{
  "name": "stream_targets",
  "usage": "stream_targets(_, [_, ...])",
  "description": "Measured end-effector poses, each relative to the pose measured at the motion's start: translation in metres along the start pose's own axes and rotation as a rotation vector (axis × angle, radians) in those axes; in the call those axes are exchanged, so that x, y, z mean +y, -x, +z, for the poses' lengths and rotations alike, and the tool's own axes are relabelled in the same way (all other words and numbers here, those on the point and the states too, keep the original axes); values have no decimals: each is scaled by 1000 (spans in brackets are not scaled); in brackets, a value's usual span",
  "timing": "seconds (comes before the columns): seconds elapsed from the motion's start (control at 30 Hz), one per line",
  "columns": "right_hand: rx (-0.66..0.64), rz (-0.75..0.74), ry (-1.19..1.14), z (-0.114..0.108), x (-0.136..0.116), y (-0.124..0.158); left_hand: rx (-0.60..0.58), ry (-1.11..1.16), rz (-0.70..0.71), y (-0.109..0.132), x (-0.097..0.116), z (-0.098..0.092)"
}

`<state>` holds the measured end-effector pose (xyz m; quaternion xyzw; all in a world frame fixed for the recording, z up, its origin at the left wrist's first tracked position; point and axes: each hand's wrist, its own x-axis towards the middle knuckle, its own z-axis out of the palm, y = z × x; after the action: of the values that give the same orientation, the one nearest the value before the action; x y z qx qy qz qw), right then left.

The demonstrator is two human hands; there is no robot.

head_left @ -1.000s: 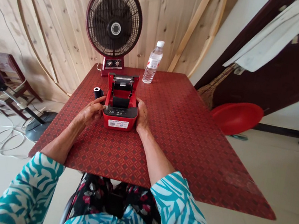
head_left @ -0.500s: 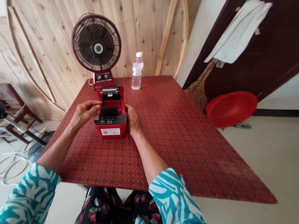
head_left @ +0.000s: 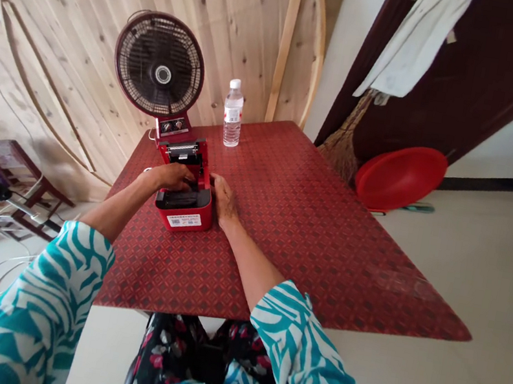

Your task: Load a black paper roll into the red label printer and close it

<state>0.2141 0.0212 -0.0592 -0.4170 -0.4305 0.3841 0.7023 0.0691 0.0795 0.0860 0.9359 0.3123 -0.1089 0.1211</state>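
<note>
A red and black label printer (head_left: 186, 218) stands on the table with its lid (head_left: 184, 152) raised and tilted back. A white sticker (head_left: 184, 220) with a code is on its front. My left hand (head_left: 170, 176) reaches over the printer's left wall, fingers bent down into the dark inside. Its fingertips are hidden there, and I cannot tell whether they hold anything. My right hand (head_left: 224, 201) lies against the printer's right side with its fingers stretched along it. A black part (head_left: 181, 198) shows just behind the front edge.
A fan (head_left: 162, 74) stands behind the printer, and a water bottle (head_left: 232, 116) is to its right. The patterned red tabletop (head_left: 309, 227) extends rightward. Beyond it are a broom (head_left: 346, 141) and a red basin (head_left: 401, 180). A chair (head_left: 22, 179) is at the left.
My left hand has moved from the printer's left side up and rightward into its inside. My right hand stays at the right side. The view has shifted slightly.
</note>
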Motion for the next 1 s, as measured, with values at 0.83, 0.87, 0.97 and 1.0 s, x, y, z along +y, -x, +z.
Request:
stream_targets(0.83, [31,62,89,0,-23,8,999,1017,-207,104,-53,78])
stream_targets(0.87, [33,70,93,1,-24,9,984,1032,-250,102,-57,89])
stream_targets(0.97, [28,57,102,0,-24,9,930,991,-343,94,-66,113])
stream_targets(1.0, [23,49,101,0,-23,9,918,965,-356,93,-68,117])
